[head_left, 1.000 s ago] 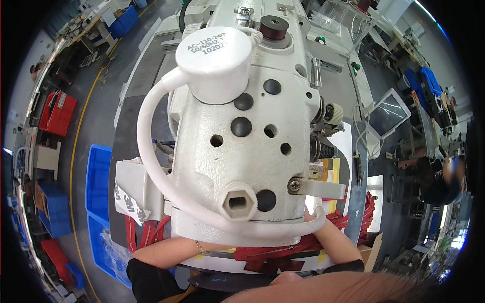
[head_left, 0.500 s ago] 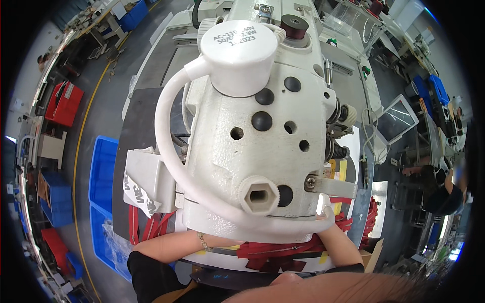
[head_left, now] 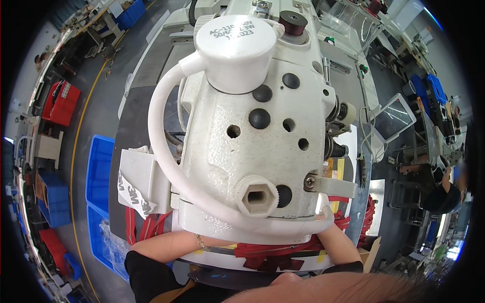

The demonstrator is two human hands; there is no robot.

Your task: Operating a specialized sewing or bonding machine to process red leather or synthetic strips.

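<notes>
The white head of a sewing machine [head_left: 207, 156] fills the middle and hides both my hands. My left forearm [head_left: 164, 246], with a bracelet on its wrist, passes under the machine's near edge from the left. From the right, my right forearm [head_left: 339, 247] reaches under the same edge. Between the forearms, a bunch of red zippers [head_left: 273, 250] lies on the white table edge. More red zipper strips [head_left: 146, 226] show at the left, beside a white box-like part of the machine. What my fingers touch or hold cannot be seen.
A white lamp [head_left: 235, 60] with a curved, thick neck sits on the machine, near a dark red thread bobbin [head_left: 293, 24]. Blue bins [head_left: 98, 171] stand at the left. A clear panel in a white frame [head_left: 396, 118] stands at the right, and a person [head_left: 444, 194] sits beyond.
The view has shifted slightly, so the machine appears a little further left and higher. My forearms keep nearly the same pose under its edge.
</notes>
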